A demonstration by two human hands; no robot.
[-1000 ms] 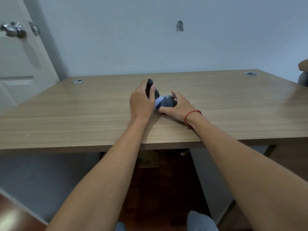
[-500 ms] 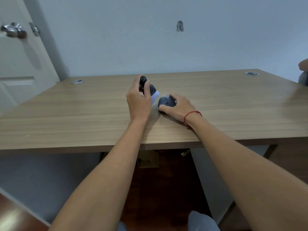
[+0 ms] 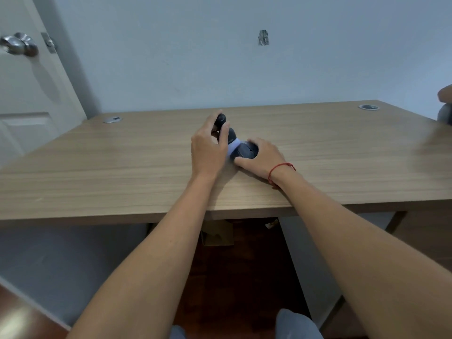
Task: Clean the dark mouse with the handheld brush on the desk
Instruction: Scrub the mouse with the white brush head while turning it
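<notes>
Desk (image 3: 122,172): wide wooden top running nearly the full width of the view, back edge against the pale wall, front edge crossed by both forearms; long bare stretches of wood lie to the left and right of the hands.
Door (image 3: 27,99): white, at the far left beside the desk's left end, with a metal knob (image 3: 18,44) high up.
Left arm: forearm bare, reaching forward and slightly rightward over the front edge, wrist raised off the wood.
Right arm: forearm bare, angled inward from the lower right, wrist low at the desk surface, a red string bracelet (image 3: 281,168) round it.
Left hand (image 3: 208,150): knuckles up, fingers wrapped round the dark handle of the brush, clenched on it.
Right hand (image 3: 263,159): laid over the mouse from the right and near side, thumb and fingers cupping its body, steadying it on the desk.
Brush (image 3: 226,133): dark handle tilted up and away, pale bristle end pointing down-right and touching the mouse's left side.
Dark mouse (image 3: 247,151): resting on the desk around mid-width, between the two hands, partly covered by the right hand.
Cable grommets: one at the back left corner (image 3: 112,119), one at the back right (image 3: 368,107), both well apart from the hands.
</notes>
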